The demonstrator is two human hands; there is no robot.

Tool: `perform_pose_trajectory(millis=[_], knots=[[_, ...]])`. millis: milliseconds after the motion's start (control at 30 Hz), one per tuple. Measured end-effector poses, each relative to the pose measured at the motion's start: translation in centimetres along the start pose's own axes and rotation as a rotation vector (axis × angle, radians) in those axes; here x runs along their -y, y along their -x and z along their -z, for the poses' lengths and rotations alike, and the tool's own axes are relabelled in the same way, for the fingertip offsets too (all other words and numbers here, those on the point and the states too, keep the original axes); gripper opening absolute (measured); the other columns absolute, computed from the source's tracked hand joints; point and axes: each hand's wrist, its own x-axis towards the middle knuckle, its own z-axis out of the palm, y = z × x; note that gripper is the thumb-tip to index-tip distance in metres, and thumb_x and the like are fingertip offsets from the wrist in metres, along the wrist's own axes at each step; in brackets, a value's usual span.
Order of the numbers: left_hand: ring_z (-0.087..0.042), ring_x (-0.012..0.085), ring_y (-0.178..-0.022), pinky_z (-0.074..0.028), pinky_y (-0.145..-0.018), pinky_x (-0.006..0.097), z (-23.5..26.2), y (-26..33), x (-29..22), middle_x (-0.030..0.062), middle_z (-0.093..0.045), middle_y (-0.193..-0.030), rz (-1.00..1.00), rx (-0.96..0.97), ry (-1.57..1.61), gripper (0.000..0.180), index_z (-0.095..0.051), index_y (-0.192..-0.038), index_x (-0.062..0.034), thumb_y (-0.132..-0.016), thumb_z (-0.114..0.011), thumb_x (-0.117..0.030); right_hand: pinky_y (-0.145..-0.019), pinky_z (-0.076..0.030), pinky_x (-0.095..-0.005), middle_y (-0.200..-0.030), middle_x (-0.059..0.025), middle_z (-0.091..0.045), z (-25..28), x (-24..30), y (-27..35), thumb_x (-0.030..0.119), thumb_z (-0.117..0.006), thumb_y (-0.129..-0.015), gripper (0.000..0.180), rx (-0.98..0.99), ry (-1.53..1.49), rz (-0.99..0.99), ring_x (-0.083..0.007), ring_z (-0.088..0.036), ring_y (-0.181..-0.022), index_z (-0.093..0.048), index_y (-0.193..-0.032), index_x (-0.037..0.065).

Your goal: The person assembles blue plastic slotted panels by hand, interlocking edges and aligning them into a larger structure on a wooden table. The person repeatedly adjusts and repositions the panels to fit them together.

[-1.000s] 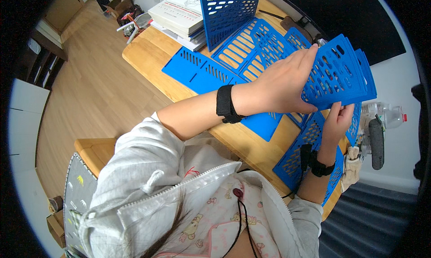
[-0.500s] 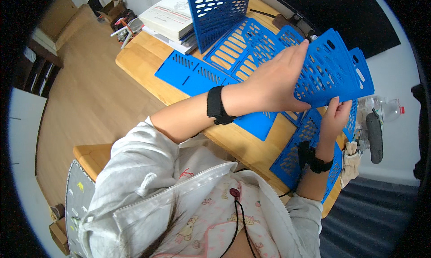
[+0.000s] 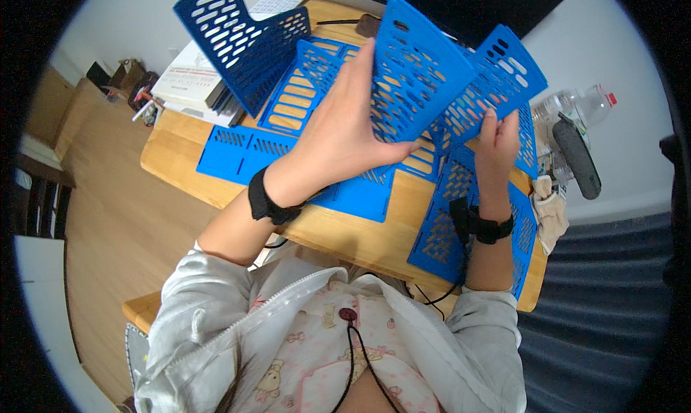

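Observation:
My left hand [image 3: 345, 118] grips a stack of blue perforated plastic panels [image 3: 417, 75] by its left edge, thumb at the bottom corner and fingers behind. Right of it, my right hand [image 3: 497, 143] pinches the lower edge of another blue perforated panel [image 3: 507, 71], which has larger slots near its top. The two pieces stand apart at the top and overlap lower down. Beneath my hands lie flat blue slotted panels [image 3: 360, 201] on the wooden table. An upright blue perforated panel [image 3: 248, 50] with a stepped edge stands at the far left.
Books [image 3: 188, 82] are piled at the table's [image 3: 173, 143] left end. A dark screen [image 3: 446, 3] stands behind. To the right are clear plastic bottles [image 3: 586, 107], a dark grey case [image 3: 577, 157] and a beige cloth item [image 3: 551, 211]. More blue panels [image 3: 443, 229] lie near my right forearm.
The panels in my hands have come apart: the right-hand one is drawn away from the left-hand stack. The whole view has turned, shifting the table leftward.

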Motion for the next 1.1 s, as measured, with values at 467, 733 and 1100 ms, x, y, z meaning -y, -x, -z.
perform_pose_trajectory(millis=[467, 733, 1100], knots=[[-0.041, 0.0420, -0.123, -0.037, -0.102, 0.041, 0.2, 0.5, -0.2, 0.0309, -0.038, -0.131, 0.086, 0.049, 0.026, 0.111, -0.014, -0.139, 0.0093, -0.059, -0.084, -0.023, -0.051, -0.046, -0.0312, -0.078, -0.0145, -0.063, 0.3, 0.8, 0.0, 0.012, -0.044, -0.095, 0.020, 0.026, -0.039, 0.027, -0.0194, -0.059, -0.059, -0.049, -0.107, -0.003], [-0.040, 0.0423, -0.123, -0.036, -0.103, 0.041, 0.3, 0.6, 0.0, 0.0313, -0.036, -0.133, 0.084, 0.059, 0.016, 0.112, -0.013, -0.139, 0.0107, -0.059, -0.084, -0.023, -0.044, -0.040, -0.0307, -0.065, -0.0115, -0.057, 0.4, 1.3, 0.0, 0.013, -0.044, -0.096, 0.018, 0.028, -0.029, 0.056, -0.0174, -0.054, -0.050, -0.049, -0.103, -0.003], [-0.040, 0.0420, -0.124, -0.035, -0.103, 0.040, 0.1, 0.7, 0.1, 0.0317, -0.036, -0.133, 0.086, 0.059, 0.016, 0.112, -0.013, -0.139, 0.0107, -0.059, -0.084, -0.023, -0.047, -0.044, -0.0331, -0.069, -0.0149, -0.059, 0.4, 1.0, 0.1, 0.012, -0.044, -0.095, 0.020, 0.035, 0.020, 0.065, -0.0217, -0.058, -0.054, -0.048, -0.107, -0.003]])
